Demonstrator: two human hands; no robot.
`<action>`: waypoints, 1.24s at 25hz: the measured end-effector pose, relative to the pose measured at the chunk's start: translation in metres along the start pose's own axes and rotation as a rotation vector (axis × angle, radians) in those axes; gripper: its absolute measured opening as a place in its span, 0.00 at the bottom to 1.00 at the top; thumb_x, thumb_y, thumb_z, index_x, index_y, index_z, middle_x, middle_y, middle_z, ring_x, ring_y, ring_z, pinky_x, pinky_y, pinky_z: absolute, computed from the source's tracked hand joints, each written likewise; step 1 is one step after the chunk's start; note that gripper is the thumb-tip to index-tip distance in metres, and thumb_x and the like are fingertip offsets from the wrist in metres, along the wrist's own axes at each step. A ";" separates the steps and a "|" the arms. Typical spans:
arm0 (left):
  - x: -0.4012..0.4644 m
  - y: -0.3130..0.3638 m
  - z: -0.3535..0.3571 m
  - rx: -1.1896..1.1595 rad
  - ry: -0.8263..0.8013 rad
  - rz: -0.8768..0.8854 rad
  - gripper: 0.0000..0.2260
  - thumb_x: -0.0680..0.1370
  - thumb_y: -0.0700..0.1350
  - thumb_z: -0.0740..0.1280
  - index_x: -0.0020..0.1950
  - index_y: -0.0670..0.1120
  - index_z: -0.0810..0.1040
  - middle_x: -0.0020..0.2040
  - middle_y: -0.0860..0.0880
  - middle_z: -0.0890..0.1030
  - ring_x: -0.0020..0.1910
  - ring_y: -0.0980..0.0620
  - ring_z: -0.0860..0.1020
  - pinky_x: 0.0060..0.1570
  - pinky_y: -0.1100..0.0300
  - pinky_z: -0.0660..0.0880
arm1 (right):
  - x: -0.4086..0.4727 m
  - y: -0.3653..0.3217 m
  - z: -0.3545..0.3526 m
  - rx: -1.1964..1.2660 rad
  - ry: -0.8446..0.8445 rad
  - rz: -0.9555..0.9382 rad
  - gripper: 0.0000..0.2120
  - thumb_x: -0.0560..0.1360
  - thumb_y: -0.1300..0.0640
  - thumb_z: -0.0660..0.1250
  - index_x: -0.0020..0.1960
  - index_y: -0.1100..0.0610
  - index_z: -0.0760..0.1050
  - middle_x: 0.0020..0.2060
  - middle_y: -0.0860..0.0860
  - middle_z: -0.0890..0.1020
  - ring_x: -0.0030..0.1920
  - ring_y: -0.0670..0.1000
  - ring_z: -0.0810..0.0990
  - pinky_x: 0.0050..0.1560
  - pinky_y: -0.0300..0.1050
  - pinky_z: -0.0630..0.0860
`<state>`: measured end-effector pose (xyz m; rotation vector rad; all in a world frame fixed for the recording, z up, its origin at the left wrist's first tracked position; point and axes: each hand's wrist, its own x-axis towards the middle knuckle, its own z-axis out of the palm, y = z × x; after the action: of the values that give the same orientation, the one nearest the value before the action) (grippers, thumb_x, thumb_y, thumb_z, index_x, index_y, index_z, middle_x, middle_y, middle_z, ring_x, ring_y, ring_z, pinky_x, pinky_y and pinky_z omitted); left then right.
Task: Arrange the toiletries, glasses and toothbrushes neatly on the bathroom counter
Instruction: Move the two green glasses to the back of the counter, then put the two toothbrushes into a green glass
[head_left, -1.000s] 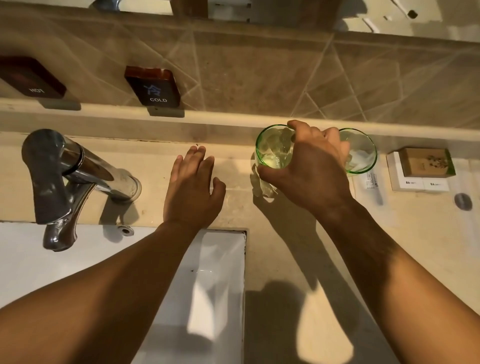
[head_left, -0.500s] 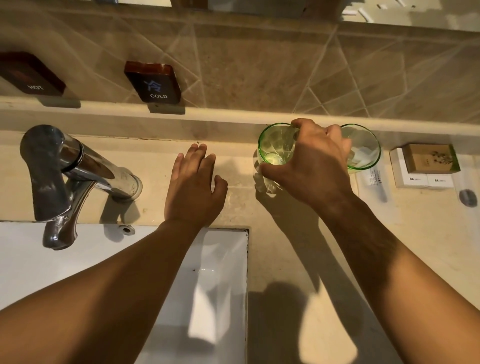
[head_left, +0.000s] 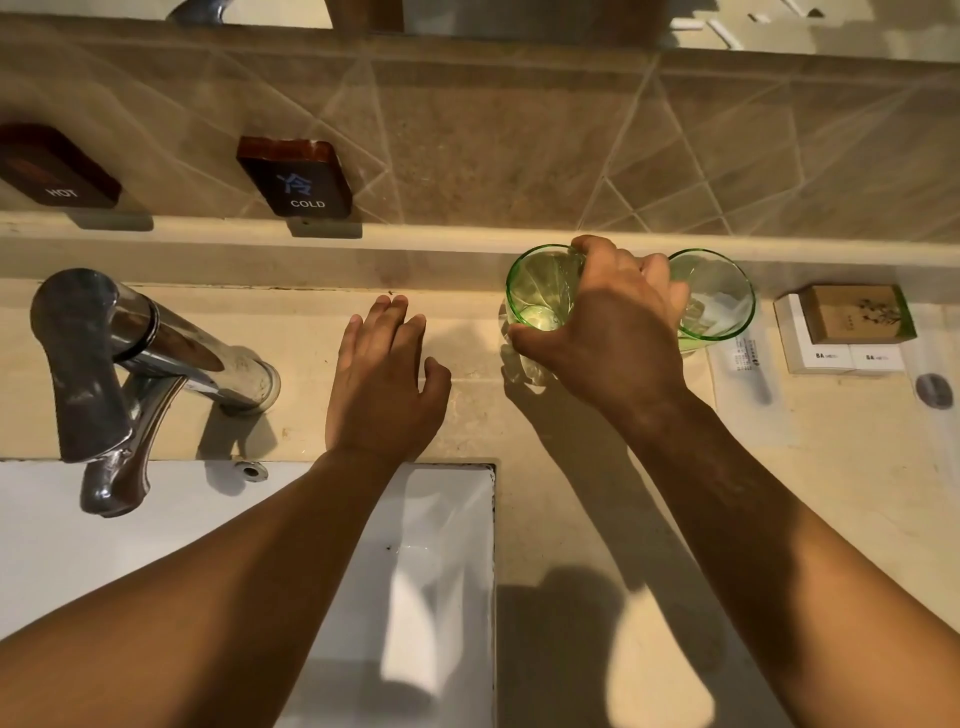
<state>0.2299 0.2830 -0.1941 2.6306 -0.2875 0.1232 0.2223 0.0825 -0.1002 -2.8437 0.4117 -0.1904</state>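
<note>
Right hand (head_left: 602, 332) grips two green glasses at once from above: thumb on the near outer wall of the left glass (head_left: 540, 296), index finger hooked over its far rim, other fingers curled toward the right glass (head_left: 719, 296). The glasses stand upright side by side under the hand; the hand hides the gap between them, so can't tell if the walls touch. Both sit at the back of the desk (head_left: 597, 493), close to the raised ledge (head_left: 415, 239) along the wall.

Left hand (head_left: 384, 379) lies palm down on the desk, fingers straight and close together, thumb out to the side, holding nothing. Well apart from the left glass, with bare desk between.

Just right of the right hand and right glass: a clear-wrapped item with small print (head_left: 745, 364) lying flat, probably a toothbrush, contents too blurred to confirm. Further right, a brown box (head_left: 854, 314) sits on top of two white boxes (head_left: 841, 356). Past those, a small dark round spot (head_left: 934, 391) on the desk, can't tell what.

Left of the left hand: a chrome tap (head_left: 130, 358), spout over the white sink (head_left: 311, 571). Both forearms cross the sink edge.

On the ledge behind the left hand: a dark sign marked COLD (head_left: 301, 179), and another marked HOT (head_left: 57, 169) further left. Tiled wall (head_left: 519, 135) behind.
</note>
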 end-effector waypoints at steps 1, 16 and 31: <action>0.000 0.000 0.000 0.001 -0.003 0.001 0.21 0.79 0.47 0.64 0.70 0.39 0.76 0.75 0.40 0.73 0.79 0.42 0.65 0.80 0.42 0.57 | -0.001 0.000 0.000 -0.013 -0.003 0.000 0.43 0.64 0.32 0.74 0.70 0.54 0.68 0.60 0.54 0.79 0.60 0.58 0.71 0.58 0.55 0.63; -0.004 0.007 -0.005 0.063 -0.071 -0.003 0.23 0.81 0.48 0.63 0.75 0.40 0.72 0.79 0.41 0.68 0.80 0.44 0.60 0.81 0.45 0.52 | -0.068 0.022 -0.027 0.072 0.088 -0.108 0.24 0.73 0.44 0.69 0.66 0.52 0.75 0.61 0.54 0.75 0.61 0.57 0.71 0.57 0.52 0.64; -0.055 0.050 0.008 0.266 -0.069 0.045 0.25 0.82 0.53 0.54 0.59 0.32 0.76 0.61 0.29 0.75 0.60 0.31 0.74 0.62 0.41 0.70 | -0.289 0.199 -0.084 0.014 -0.332 0.084 0.07 0.72 0.54 0.72 0.49 0.51 0.82 0.49 0.51 0.81 0.56 0.60 0.76 0.54 0.55 0.70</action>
<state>0.1657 0.2465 -0.1856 2.8972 -0.3774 0.0919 -0.1185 -0.0365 -0.1007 -2.7651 0.4524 0.2898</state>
